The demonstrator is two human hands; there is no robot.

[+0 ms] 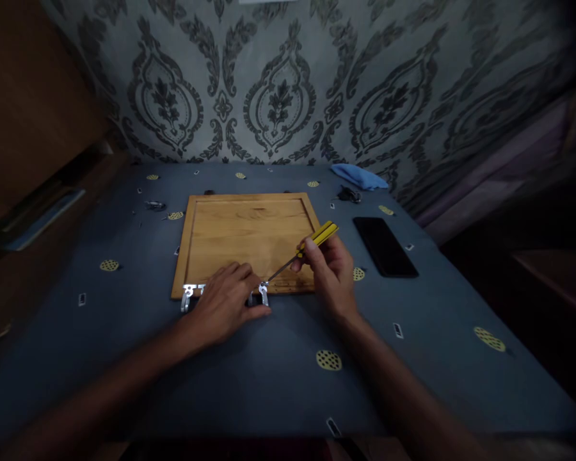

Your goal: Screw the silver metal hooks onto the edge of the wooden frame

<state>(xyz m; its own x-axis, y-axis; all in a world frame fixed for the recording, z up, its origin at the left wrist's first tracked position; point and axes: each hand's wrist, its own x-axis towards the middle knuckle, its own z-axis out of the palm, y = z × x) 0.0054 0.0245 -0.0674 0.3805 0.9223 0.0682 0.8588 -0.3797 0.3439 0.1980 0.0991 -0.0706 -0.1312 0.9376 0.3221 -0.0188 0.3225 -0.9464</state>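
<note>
And here's the wooden board (254, 230), one of it, honey-brown and grained, a raised border round its flat middle, lying in the centre of the surface (139, 358). Along its near edge sits shiny silver metal hardware (264, 291): two bright ends show, one each side of the left hand (228, 294), and whether they join underneath I cannot tell. That hand lies over the metal and the board's edge, thumb apart from the fingers; whether it grips, I cannot tell. Over to the right hand (331, 272), clamped on one screwdriver (319, 237), yellow with black stripes, its thin shaft slanting down to the right-hand metal end. So two hands, well in close, a small gap between them.

Moving outward: one black phone (385, 246) lying to the right, one blue cloth (360, 177) near the wall (278, 83), one small dark object (348, 194) just before it, too dim to name. Off to the left, a little tangled clump (154, 205), pieces too small to count.
</note>
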